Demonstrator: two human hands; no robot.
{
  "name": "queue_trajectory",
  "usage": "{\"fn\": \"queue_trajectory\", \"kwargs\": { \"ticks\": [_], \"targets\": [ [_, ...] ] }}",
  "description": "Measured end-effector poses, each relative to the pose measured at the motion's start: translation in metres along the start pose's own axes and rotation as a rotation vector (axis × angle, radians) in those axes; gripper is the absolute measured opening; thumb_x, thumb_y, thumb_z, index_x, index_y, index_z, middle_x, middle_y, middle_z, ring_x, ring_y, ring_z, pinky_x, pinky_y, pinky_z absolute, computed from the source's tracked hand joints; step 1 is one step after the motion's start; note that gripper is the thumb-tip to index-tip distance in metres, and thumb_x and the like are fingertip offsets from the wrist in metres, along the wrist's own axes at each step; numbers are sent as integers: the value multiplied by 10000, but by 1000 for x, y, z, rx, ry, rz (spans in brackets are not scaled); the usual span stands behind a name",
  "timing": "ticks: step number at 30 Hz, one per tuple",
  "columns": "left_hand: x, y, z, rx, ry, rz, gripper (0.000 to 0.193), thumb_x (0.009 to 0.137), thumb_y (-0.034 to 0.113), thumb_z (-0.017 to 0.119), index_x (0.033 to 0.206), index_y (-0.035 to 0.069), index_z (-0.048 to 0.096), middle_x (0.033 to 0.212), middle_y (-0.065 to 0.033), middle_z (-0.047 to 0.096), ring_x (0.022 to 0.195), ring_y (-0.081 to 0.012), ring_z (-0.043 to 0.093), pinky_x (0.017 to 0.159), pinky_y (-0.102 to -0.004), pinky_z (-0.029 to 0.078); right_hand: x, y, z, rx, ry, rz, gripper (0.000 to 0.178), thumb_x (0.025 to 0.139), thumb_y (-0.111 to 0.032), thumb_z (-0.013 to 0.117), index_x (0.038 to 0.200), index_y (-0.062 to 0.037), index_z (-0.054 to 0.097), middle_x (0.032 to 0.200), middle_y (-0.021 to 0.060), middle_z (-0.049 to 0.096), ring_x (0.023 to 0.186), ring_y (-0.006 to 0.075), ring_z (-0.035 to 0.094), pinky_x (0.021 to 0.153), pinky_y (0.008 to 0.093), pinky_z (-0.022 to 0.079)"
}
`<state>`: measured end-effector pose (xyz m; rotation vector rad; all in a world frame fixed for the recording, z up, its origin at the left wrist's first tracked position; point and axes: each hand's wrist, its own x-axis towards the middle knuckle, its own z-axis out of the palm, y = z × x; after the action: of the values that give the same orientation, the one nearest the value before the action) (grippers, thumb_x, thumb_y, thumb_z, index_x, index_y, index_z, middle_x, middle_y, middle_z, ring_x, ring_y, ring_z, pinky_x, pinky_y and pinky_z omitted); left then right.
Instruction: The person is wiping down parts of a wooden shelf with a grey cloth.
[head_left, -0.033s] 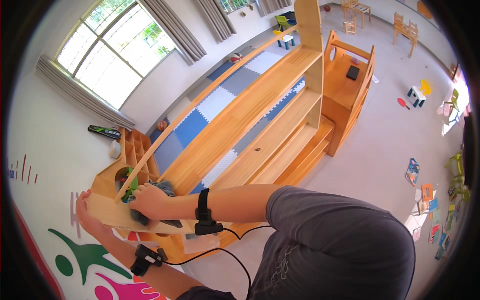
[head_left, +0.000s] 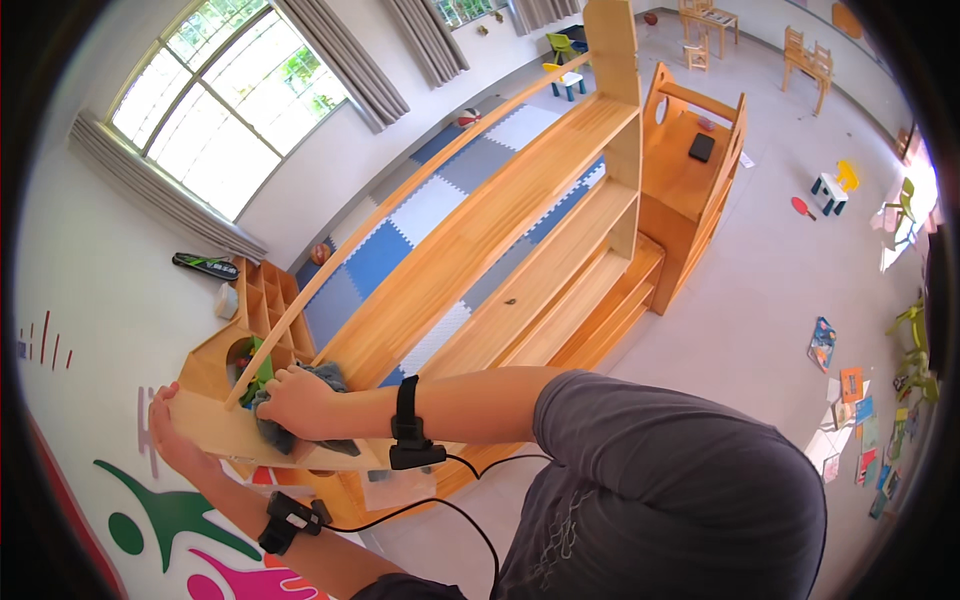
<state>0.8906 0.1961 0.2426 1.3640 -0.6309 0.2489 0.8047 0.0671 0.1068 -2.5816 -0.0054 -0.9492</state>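
A crumpled grey cloth (head_left: pixel 330 375) is under my right hand (head_left: pixel 297 402), whose fingers are closed over it. The hand presses it on the pale wooden end panel (head_left: pixel 208 418) of a long shelf unit (head_left: pixel 480 225). My left hand (head_left: pixel 178 432) lies along the outer edge of that panel, fingers mostly stretched out and touching the wood. A round hole in the neighbouring wood shows something green (head_left: pixel 262 365) just beyond my right hand. Part of the cloth is hidden by the right hand and wrist.
A wooden rail (head_left: pixel 400 205) runs along the unit's far side. Blue, grey and white foam mats (head_left: pixel 385 255) lie beyond it. Another wooden shelf (head_left: pixel 690 170) adjoins the far end. A cable (head_left: pixel 440 500) hangs between my wrist straps. Books (head_left: pixel 823 343) and a red paddle (head_left: pixel 803 208) lie on the floor at right.
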Motion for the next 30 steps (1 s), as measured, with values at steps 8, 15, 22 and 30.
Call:
{"fn": "queue_trajectory", "kwargs": {
  "ticks": [8, 15, 22, 30],
  "targets": [
    [29, -25, -23, 70, -102, 40, 375, 986, 207, 487, 1245, -46, 584, 1262, -135, 609, 1161, -249, 584, 995, -361, 483, -48, 99, -89, 19, 144, 207, 231, 826, -176, 635, 1013, -261, 739, 971, 106, 636, 999, 320, 610, 847, 426, 472],
    [24, -21, -12, 81, -34, 0, 407, 957, 208, 545, 1269, -50, 580, 1311, -167, 605, 1142, -251, 604, 932, -375, 527, -143, 255, -248, -362, 217, 481, 357, 819, -147, 627, 1129, -291, 729, 1062, 119, 632, 1004, 358, 626, 892, 435, 514],
    [32, -26, -31, 74, -29, 5, 384, 1017, 264, 469, 1278, 1, 572, 1282, -113, 602, 1193, -229, 553, 1041, -376, 443, -241, 364, -361, -800, 518, 604, 340, 840, -154, 645, 1149, -280, 707, 1105, 129, 626, 1027, 345, 626, 876, 430, 516],
    [35, -35, -41, 59, -36, 38, 381, 1000, 264, 506, 1233, -24, 590, 1279, -162, 599, 1211, -259, 552, 1044, -387, 429, -205, 327, -425, -483, 1035, 249, 390, 822, -59, 709, 1191, -138, 614, 1134, 164, 571, 1043, 396, 588, 867, 449, 503]
  ]
}}
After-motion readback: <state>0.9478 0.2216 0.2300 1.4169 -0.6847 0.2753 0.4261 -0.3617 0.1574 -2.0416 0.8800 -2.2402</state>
